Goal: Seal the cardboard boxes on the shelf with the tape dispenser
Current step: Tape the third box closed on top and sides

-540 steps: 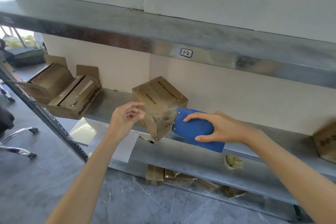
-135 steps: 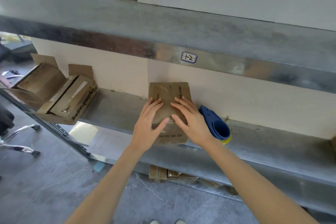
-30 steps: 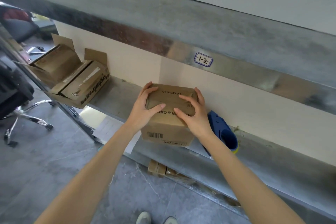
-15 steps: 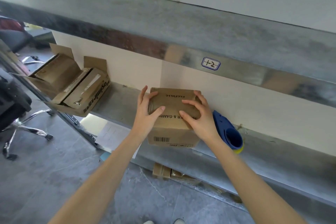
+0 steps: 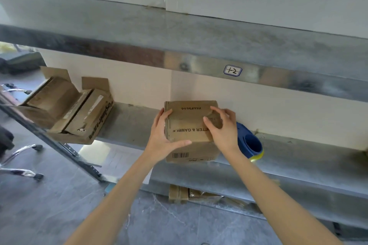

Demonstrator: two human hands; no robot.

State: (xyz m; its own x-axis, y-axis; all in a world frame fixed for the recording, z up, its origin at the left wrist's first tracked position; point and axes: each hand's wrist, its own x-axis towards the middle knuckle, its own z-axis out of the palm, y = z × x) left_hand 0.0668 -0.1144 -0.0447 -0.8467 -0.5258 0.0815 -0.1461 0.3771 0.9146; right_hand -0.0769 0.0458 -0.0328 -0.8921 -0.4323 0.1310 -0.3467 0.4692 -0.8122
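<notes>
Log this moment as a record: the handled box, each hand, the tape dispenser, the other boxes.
cardboard box: on the shelf, top print upside down
left hand: grips its left side, thumb on top
right hand: fingers curled over the top flap
tape dispenser: blue, lying on the shelf right of the box, in neither hand
open boxes: two, flaps up, at the shelf's left end

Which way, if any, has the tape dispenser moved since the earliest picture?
Yes. The tape dispenser moved back from near the front edge of the shelf to lie by the wall, below-right of the 1-2 label.
</notes>
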